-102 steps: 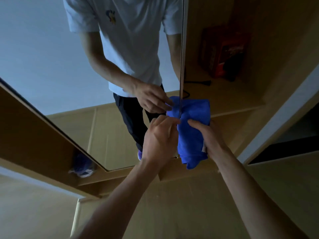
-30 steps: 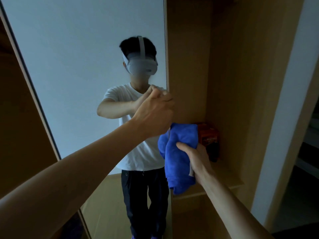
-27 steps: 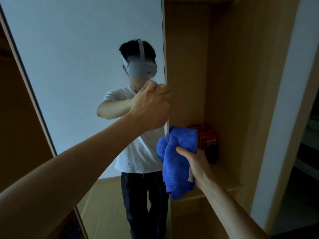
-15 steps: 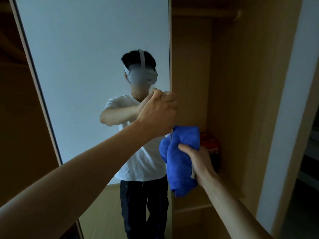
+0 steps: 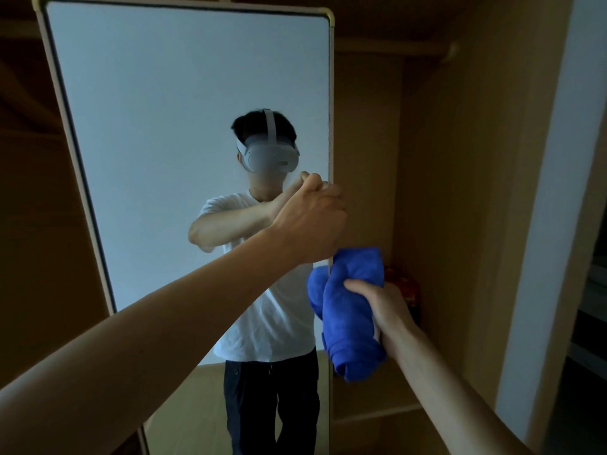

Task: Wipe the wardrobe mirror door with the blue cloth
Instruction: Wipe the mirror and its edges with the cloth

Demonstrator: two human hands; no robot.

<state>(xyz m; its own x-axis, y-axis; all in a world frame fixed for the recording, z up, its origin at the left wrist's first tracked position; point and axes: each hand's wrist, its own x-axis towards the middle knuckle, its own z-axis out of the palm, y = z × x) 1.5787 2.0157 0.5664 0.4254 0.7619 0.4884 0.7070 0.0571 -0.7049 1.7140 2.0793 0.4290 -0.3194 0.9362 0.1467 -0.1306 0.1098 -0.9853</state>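
1. Mirror door point(image 5: 164, 126): tall wardrobe panel with a pale frame and rounded top corners, standing open at an angle, its free right edge running vertically through the middle of the view; the glass reflects a plain pale wall and the person in a white T-shirt, dark trousers and a head-worn device
2. Left hand point(image 5: 312, 221): arm reaching in from the lower left, fingers curled closed around the right edge of the mirror door at roughly mid-height, back of the hand toward the camera; its reflection meets it in the glass
3. Blue cloth point(image 5: 353, 310): bunched and folded into a thick wad, hanging downward, located just below the left hand and pressed against the mirror door's right edge; part of its blue shows reflected in the glass
4. Right hand point(image 5: 381, 303): arm entering from the lower right, fingers closed on the right side of the blue cloth, thumb lying across its front
5. Wardrobe interior point(image 5: 443, 192): light wooden walls and a shelf to the right of the door, dimly lit
6. Red item point(image 5: 405, 287): on the shelf behind the cloth and right hand, mostly hidden; kind cannot be told
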